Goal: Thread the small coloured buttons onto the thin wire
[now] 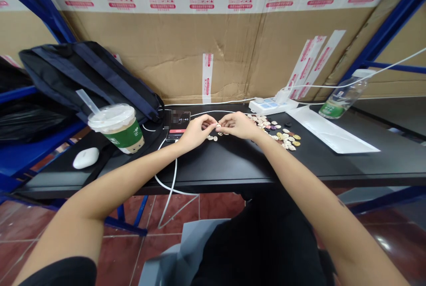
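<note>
Over the black table, my left hand [199, 130] and my right hand [238, 126] meet at their fingertips. A small cream-coloured button-like piece [218, 125] is pinched between them, with the thumbs and fingers of both hands on it. Several similar pale pieces [213, 138] lie on the table just under my hands. To the right of my right hand spreads a loose pile of small pieces [286, 137], mostly cream, with some yellow, purple and black ones.
Left of my hands are a phone [178, 125] with a white cable, a lidded cup [121, 130] with a straw, a white case [86, 158] and a backpack [89, 73]. Rightward are a power strip [268, 106], a white packet [333, 130] and a tilted bottle [346, 95]. Cardboard [166, 37] stands behind.
</note>
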The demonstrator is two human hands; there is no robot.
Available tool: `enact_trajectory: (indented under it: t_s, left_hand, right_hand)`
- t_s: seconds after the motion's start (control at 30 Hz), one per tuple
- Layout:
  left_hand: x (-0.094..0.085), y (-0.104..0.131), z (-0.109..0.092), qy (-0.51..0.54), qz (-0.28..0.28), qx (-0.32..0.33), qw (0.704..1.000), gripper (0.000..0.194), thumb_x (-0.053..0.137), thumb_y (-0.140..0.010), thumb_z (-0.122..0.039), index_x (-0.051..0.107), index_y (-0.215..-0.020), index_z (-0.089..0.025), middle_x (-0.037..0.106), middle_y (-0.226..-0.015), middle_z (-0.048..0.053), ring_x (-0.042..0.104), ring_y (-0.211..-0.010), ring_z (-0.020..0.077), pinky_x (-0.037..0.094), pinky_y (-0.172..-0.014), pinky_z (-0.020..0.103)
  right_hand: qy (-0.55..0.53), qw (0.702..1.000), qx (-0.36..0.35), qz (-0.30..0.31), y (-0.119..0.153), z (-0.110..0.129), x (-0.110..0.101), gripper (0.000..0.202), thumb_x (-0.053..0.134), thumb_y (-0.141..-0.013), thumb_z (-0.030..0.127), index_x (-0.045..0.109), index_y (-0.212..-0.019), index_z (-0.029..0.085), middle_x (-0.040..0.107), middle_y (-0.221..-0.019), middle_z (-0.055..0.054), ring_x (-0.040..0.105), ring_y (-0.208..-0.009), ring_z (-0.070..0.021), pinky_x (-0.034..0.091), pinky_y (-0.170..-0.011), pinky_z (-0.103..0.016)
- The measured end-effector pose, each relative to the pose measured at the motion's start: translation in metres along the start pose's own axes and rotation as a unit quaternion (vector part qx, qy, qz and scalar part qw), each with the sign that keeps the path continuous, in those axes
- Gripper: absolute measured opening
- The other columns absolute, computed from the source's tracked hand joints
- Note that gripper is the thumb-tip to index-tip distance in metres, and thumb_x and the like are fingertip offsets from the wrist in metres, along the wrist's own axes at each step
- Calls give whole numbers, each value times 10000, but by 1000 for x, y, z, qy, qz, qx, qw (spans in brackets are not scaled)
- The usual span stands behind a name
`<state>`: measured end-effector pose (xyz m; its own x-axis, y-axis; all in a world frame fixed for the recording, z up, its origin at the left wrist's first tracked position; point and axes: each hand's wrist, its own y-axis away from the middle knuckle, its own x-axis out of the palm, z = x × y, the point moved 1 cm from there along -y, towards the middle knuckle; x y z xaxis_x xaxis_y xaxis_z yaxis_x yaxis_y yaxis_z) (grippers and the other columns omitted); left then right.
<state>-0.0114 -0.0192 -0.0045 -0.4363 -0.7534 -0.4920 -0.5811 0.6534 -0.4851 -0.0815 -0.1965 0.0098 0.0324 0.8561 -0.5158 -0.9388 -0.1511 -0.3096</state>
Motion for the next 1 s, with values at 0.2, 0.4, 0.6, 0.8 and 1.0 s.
enact_trajectory:
  t_s: [0.2, 0.4, 0.6, 0.8, 1.0]
  left_hand:
    - [-1, -1, 3, 39, -14, -13, 999, 188, 644, -891, -320, 670, -900, -134, 723, -908, 73, 690, -826, 171, 554, -815, 325]
    - [-1, 0, 3, 76, -22, -13, 997, 213, 681, -870, -345, 661, -904, -136, 730, -914, 76, 710, -842, 179, 568, -828, 333]
    - [-2, 0, 1, 69, -10, -16, 997, 262, 707, -845, -390, 670, -865, -131, 733, -870, 81, 705, -815, 184, 568, -801, 338]
    - [-3, 1, -3, 73, 3, -16, 997, 278, 716, -833, -404, 661, -832, -131, 728, -830, 78, 700, -776, 178, 567, -774, 333]
    - [-4, 2, -6, 79, 6, -18, 997, 269, 724, -829, -395, 666, -833, -132, 733, -829, 78, 709, -788, 187, 572, -790, 345]
  right_hand:
    - [-50, 998, 20, -21, 1, 1, -2, 410, 843, -670, 470, 712, -848, 125, 707, -719, -57, 641, -614, -142, 544, -619, -279]
    - [-57, 998, -2, -20, 2, -2, -5, 438, 795, -726, 520, 757, -919, 129, 710, -729, -59, 652, -645, -154, 548, -636, -288]
    - [-38, 999, 0, -9, 3, -2, -5, 411, 776, -744, 515, 766, -901, 136, 723, -729, -65, 646, -620, -150, 550, -627, -288]
    - [-28, 1000, -4, -1, 4, -5, -6, 430, 768, -750, 527, 781, -926, 135, 723, -698, -66, 647, -623, -157, 544, -643, -291]
    - [-35, 999, 1, 0, 6, -2, -7, 425, 774, -744, 526, 777, -900, 130, 729, -713, -70, 647, -624, -154, 547, -646, -288]
